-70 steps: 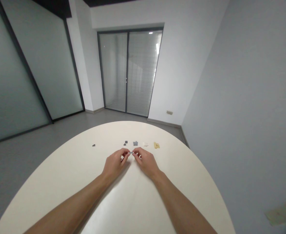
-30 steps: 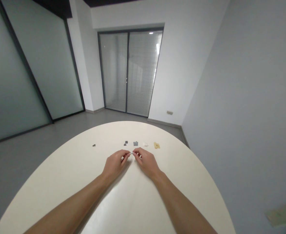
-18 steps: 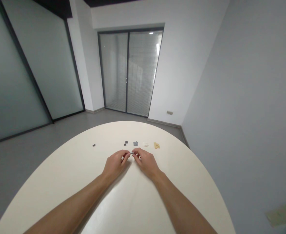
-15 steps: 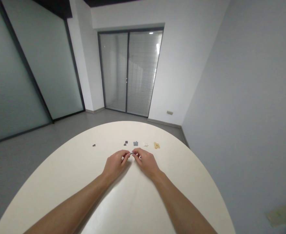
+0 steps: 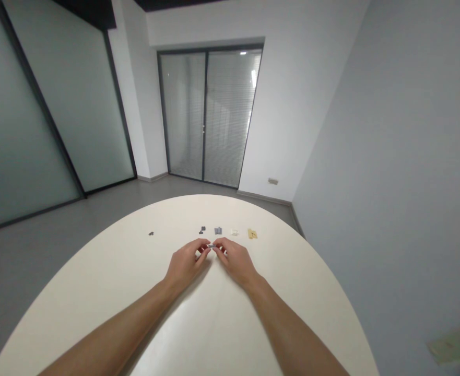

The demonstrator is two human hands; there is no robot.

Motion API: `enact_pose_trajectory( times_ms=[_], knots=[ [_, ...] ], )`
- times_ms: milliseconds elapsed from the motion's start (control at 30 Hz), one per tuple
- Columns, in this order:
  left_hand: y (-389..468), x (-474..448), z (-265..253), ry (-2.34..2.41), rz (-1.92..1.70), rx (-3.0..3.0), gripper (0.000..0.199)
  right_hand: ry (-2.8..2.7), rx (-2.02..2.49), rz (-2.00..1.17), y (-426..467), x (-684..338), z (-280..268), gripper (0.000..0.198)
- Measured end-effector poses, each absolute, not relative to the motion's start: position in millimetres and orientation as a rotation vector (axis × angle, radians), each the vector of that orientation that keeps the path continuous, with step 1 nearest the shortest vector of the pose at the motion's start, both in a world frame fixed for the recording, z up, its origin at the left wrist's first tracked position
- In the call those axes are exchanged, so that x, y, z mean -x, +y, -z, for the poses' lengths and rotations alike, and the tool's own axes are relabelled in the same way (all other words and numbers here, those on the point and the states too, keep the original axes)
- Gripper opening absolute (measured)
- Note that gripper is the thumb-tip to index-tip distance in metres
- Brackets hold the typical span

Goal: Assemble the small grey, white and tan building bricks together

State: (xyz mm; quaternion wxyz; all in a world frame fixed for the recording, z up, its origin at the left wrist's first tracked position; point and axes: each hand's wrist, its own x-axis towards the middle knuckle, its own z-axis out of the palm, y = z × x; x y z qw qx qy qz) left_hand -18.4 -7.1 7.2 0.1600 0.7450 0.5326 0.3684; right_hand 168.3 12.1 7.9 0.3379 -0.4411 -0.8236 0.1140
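Between my fingertips, over the middle of the white round table (image 5: 167,334), is a small grey piece (image 5: 211,246) that looks like a toy building brick. My left hand (image 5: 186,263) pinches its left end with thumb and forefinger, and my right hand (image 5: 235,261) has its fingers closed on the other end. Fingertips cover much of it, so its exact shape is hidden. Just beyond the hands lie small loose pieces in groups: black pieces (image 5: 202,229), blue-grey pieces (image 5: 218,230), white pieces (image 5: 235,232) and yellow pieces (image 5: 252,234).
Farther left on the tabletop lies a small dark piece or cluster (image 5: 151,233). The table's curved far edge runs behind the groups. Beyond it stand glass doors (image 5: 185,115), a frosted glass partition (image 5: 65,94) and a plain wall (image 5: 402,156).
The left fingertips have parted slightly around the grey piece, and more of it shows. Both hands stay in nearly the same place; the pieces on the table have not moved.
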Motion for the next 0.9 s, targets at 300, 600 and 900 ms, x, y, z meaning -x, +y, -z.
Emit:
enact_pose_trajectory(
  times_ms=[300, 600, 900],
  knots=[
    [-5.0, 18.4, -4.9, 1.524, -1.075, -2.145, 0.027, -2.161, 1.144, -0.275, 11.7, -168.9, -7.3, 0.017],
    [-6.4, 18.5, -5.5, 1.443, -1.117, -2.191, 0.026, -2.187, 1.162, -0.261, 10.6, -168.4, -7.7, 0.016],
    [-5.6, 17.9, -3.4, 1.37, -1.156, -2.205, 0.025, -2.219, 1.169, -0.251, 9.3, -167.7, -11.0, 0.015]
  ],
)
